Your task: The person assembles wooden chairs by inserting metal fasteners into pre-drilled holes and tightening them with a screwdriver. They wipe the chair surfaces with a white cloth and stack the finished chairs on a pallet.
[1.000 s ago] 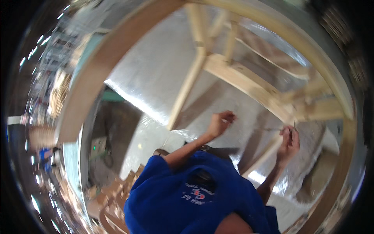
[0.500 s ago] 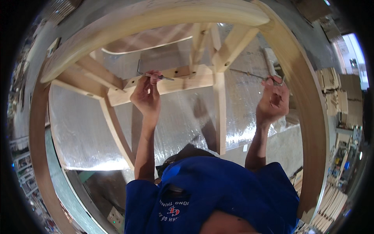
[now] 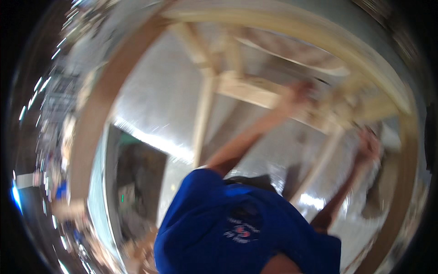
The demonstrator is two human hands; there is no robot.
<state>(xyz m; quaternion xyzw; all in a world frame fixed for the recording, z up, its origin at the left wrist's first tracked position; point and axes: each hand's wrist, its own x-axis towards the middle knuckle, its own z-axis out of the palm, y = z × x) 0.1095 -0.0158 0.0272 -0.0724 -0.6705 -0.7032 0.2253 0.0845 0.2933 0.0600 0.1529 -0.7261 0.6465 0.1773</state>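
Observation:
A pale wooden chair frame (image 3: 292,17) with a curved rail surrounds my arms, and its crossbar (image 3: 248,91) runs beneath my hands. My left hand (image 3: 299,95) is closed over the right half of the crossbar, its fingers smeared by motion. A thin dark hex key (image 3: 322,81) sticks out beyond those fingers. To the right, near the joint of the crossbar and the slanting leg (image 3: 319,164), my right hand (image 3: 368,148) is closed. Blur hides most of what its fingertips hold; half a second ago it was a thin metal rod.
Under the frame lies a shiny, plastic-covered surface (image 3: 150,98). A curved wooden panel (image 3: 292,50) is beyond the crossbar. At the left stands a pale green edge (image 3: 98,187) beside a dark recess (image 3: 139,178). Blurred shelves and stacked goods (image 3: 59,96) line the far left.
The whole view has swung round, so the chair frame appears turned and shifted right. My left hand has moved along the crossbar toward its right end, closer to my right hand.

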